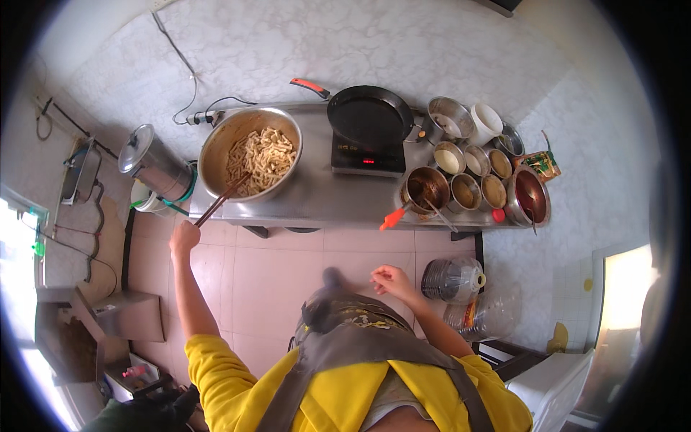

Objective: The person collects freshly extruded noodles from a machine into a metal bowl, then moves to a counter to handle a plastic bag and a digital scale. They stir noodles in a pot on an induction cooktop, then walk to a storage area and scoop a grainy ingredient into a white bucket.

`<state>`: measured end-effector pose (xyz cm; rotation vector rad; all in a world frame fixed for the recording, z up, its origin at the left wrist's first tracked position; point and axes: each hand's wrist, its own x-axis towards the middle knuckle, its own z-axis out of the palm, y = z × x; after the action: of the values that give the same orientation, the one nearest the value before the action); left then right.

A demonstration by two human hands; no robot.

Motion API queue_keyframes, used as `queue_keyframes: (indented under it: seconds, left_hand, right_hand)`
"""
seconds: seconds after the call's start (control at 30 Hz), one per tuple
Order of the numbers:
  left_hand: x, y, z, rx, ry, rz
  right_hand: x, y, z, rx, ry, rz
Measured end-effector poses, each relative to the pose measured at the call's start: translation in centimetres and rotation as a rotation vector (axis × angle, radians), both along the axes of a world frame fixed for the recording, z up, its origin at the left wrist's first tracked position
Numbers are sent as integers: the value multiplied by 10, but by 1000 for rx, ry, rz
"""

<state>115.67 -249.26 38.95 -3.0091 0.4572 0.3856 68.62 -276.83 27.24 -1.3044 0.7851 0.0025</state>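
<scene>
My left hand (185,238) grips a pair of long brown chopsticks (220,204) near their ends. Their far tips reach among pale, coated strips of food (263,160) heaped in a large metal bowl (211,167) on the left of the steel counter (302,197). My right hand (392,281) hangs over the floor in front of my apron, fingers loosely curled and holding nothing. A black frying pan (370,116) with an orange handle rests on an induction cooker (368,156), whose red display is lit.
Several metal seasoning pots (464,193), a white tub (486,122) and a bowl of red liquid (528,197) crowd the counter's right end. A ladle's orange handle (392,219) juts past the front edge. Large plastic bottles (452,280) stand below; a tall metal canister (160,164) is left.
</scene>
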Motion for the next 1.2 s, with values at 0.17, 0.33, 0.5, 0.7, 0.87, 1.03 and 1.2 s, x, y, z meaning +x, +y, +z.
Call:
queue_keyframes:
  seconds: [0.17, 0.33, 0.5, 0.7, 0.87, 1.03, 1.2]
  left_hand:
    - [84, -17, -25, 248, 151, 23]
    - [51, -43, -1, 307, -330, 148]
    - [-38, -103, -41, -91, -595, -367]
    - [-207, -92, -179, -373, 1020, 359]
    - [-275, -80, -246, -811, 1476, 875]
    - [-283, -121, -260, -908, 1479, 847]
    - [-283, -159, -269, -961, 1500, 769]
  right_hand:
    - [-19, -73, -15, -164, 84, -228]
    - [-51, -168, -20, -1024, 272, -473]
    - [-56, -241, -28, -903, 732, -175]
    - [-7, -224, -51, 453, 286, -221]
    - [29, -217, -50, 591, 119, -294]
    - [24, -251, -64, 480, 287, 48]
    - [-48, -229, -95, -458, 414, 408]
